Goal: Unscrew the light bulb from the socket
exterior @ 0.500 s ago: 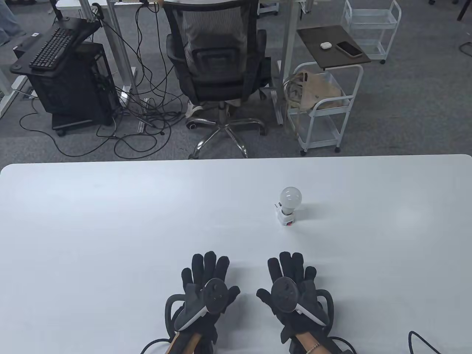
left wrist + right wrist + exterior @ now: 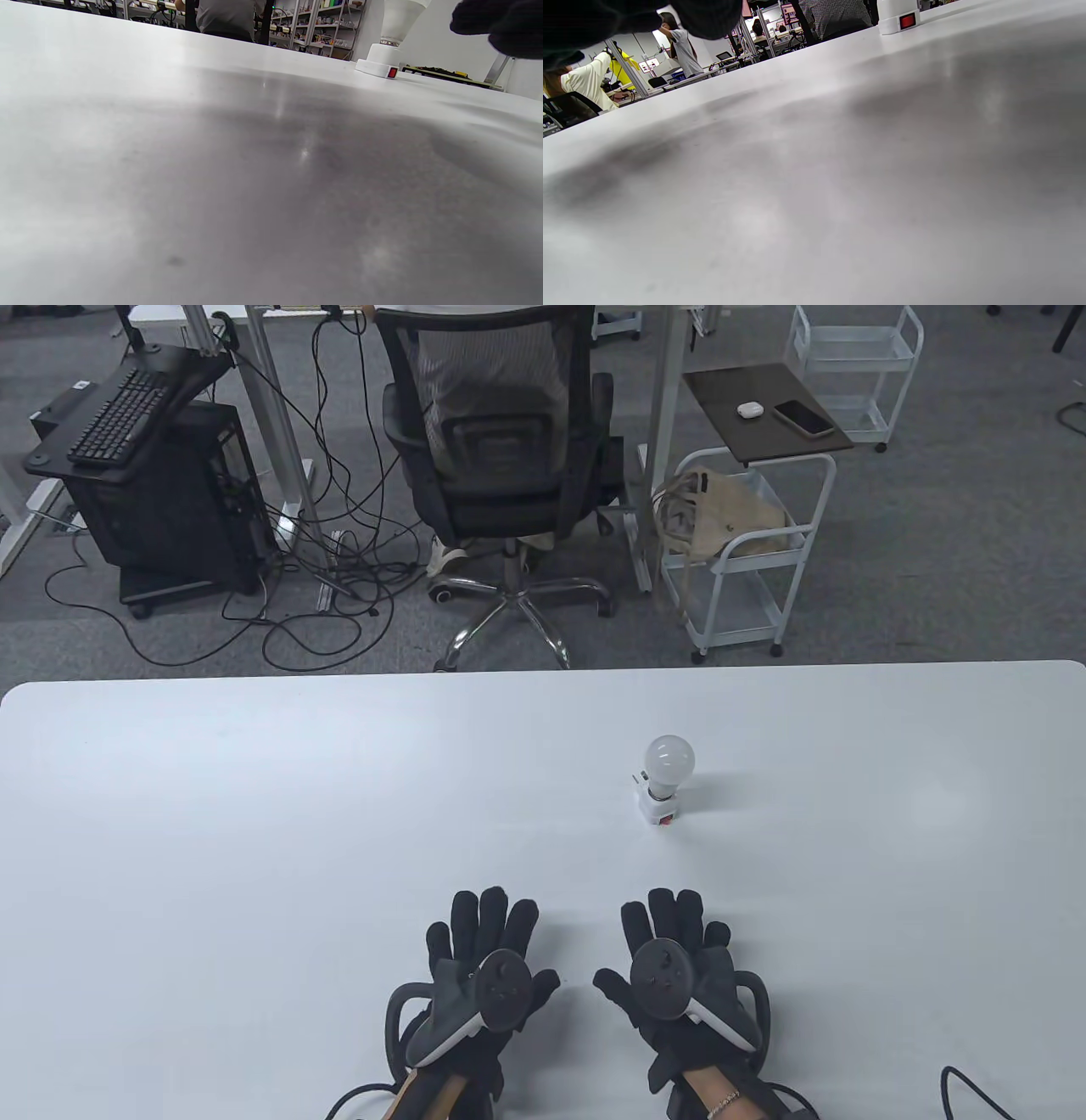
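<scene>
A white light bulb (image 2: pixel 668 761) stands upright in a white socket (image 2: pixel 658 807) with a red switch, right of the middle of the white table (image 2: pixel 254 814). My left hand (image 2: pixel 484 937) lies flat and open on the table near the front edge, holding nothing. My right hand (image 2: pixel 674 933) lies flat and open beside it, also holding nothing, below the socket and well apart from it. The socket also shows far off in the left wrist view (image 2: pixel 379 63) and in the right wrist view (image 2: pixel 897 17).
A black cable (image 2: pixel 976 1090) lies on the table at the front right corner. Beyond the table's far edge stand an office chair (image 2: pixel 501 458), a white cart (image 2: pixel 747 551) and a computer stand (image 2: pixel 144 475).
My left hand has shifted slightly to the right and toward me. My right hand has barely moved. The bulb and socket have not moved.
</scene>
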